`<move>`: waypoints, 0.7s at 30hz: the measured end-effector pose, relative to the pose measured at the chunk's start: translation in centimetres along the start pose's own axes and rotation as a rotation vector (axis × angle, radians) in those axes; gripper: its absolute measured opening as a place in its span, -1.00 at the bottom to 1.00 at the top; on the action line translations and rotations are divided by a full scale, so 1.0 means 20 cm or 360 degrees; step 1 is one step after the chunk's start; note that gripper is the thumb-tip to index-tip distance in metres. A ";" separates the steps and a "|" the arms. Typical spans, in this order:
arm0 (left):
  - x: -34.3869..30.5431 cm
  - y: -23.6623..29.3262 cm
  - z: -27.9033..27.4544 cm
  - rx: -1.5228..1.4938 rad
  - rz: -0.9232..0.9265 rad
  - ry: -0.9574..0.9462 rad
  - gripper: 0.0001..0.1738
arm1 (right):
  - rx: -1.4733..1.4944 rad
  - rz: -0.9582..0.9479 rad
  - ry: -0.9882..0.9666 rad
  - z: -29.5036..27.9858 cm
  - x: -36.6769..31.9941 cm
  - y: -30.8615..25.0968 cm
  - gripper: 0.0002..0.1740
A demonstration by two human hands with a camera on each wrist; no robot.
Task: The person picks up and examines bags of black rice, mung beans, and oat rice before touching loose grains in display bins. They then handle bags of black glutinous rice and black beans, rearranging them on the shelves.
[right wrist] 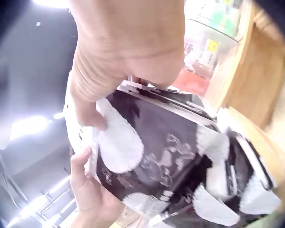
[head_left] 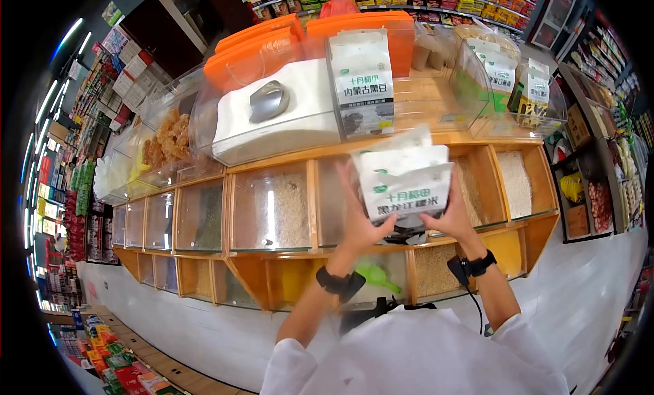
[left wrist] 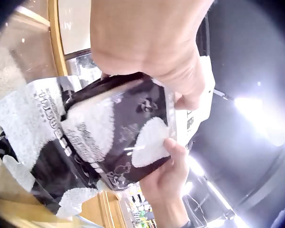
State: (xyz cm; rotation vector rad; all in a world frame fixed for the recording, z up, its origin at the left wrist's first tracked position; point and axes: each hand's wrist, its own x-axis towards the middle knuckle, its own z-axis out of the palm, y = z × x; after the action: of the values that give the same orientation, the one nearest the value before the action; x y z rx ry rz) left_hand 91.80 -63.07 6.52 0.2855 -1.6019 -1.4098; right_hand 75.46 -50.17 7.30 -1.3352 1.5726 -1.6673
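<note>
Several white-topped, black-bottomed bags of rice (head_left: 405,184) are held as a stack in front of the wooden bins. My left hand (head_left: 362,221) grips the stack's left side, thumb at the front lower edge. On the right side, my right hand (head_left: 455,218) holds it the same way, its thumb near the other. Both wrist views show the bags' glossy dark lower parts with white grain patches, the rice bags (left wrist: 128,128) fanning apart at one end. In the right wrist view, the rice bags (right wrist: 156,137) lie pressed between the two hands; the far fingers are hidden behind them.
A wooden rack (head_left: 310,211) with clear-fronted grain bins spans the front. On top are a bin of white grain (head_left: 300,98) with a metal scoop (head_left: 269,100), black bean bags (head_left: 361,81), and a clear-walled wooden compartment (head_left: 436,98). More bags (head_left: 494,71) stand farther right.
</note>
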 end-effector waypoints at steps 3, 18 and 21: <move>0.00 -0.10 -0.03 -0.0042 -0.0151 -0.0258 0.47 | 0.0149 0.0184 0.0040 -0.05 -0.06 0.09 0.19; 0.18 -0.22 -0.09 0.0329 -0.0472 -0.0983 0.47 | -0.0087 0.0638 -0.0537 -0.31 0.22 0.03 0.23; 0.27 -0.07 -0.05 0.0388 -0.0311 -0.0949 0.48 | -0.0132 0.0497 -0.0458 -0.34 0.22 -0.03 0.17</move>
State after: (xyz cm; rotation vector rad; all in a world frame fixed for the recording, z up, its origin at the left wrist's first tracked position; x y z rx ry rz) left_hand 89.25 -67.96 7.80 0.1719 -2.2939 -1.5353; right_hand 67.95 -50.66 10.14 -1.2308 1.5937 -1.1797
